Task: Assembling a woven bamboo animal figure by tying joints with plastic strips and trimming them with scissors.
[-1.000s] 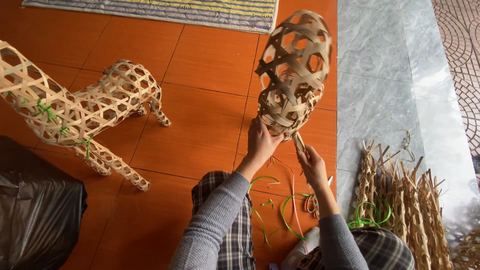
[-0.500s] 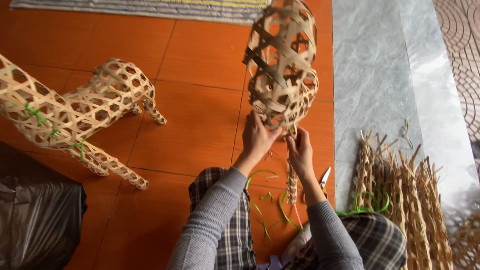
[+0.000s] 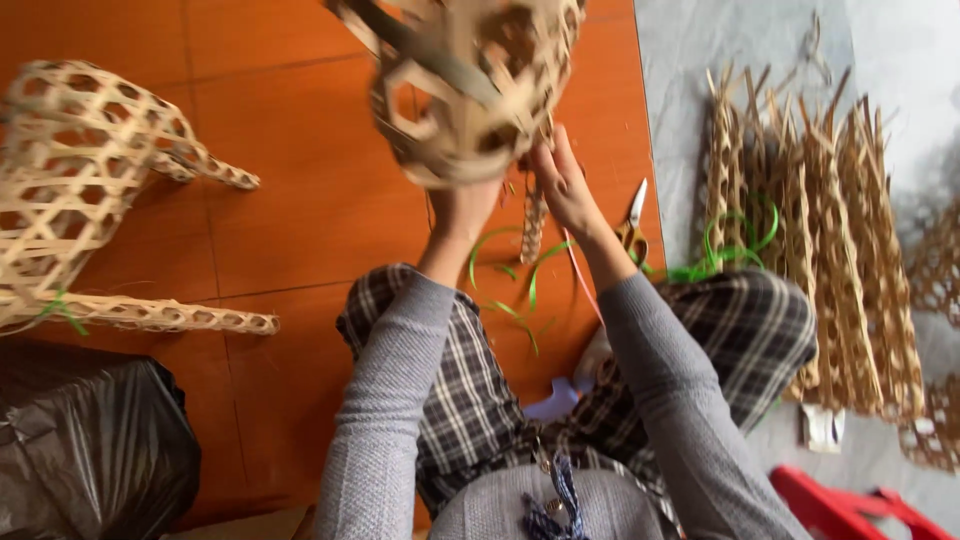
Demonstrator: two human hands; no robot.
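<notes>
Far left, on the orange tiled floor (image 3: 300,180): a woven bamboo animal frame (image 3: 70,190) lying on its side, legs pointing right. Below it, a black plastic bag (image 3: 90,450).

Centre, top: an open-weave bamboo basket form (image 3: 460,80), blurred, raised above the lap. Left hand (image 3: 465,205) comes up under its lower edge; fingers hidden behind the weave, so cannot tell how tightly they close, though the hand seems to bear the form. Right hand (image 3: 565,180) just beside it, fingers loosely spread and touching the lower right rim; a firm grip cannot be made out.

Between the arms on the floor: green strips (image 3: 505,270). Further right, scissors (image 3: 632,222). Far right, on the grey slab (image 3: 680,90): a row of narrow woven bamboo pieces (image 3: 820,250).
</notes>
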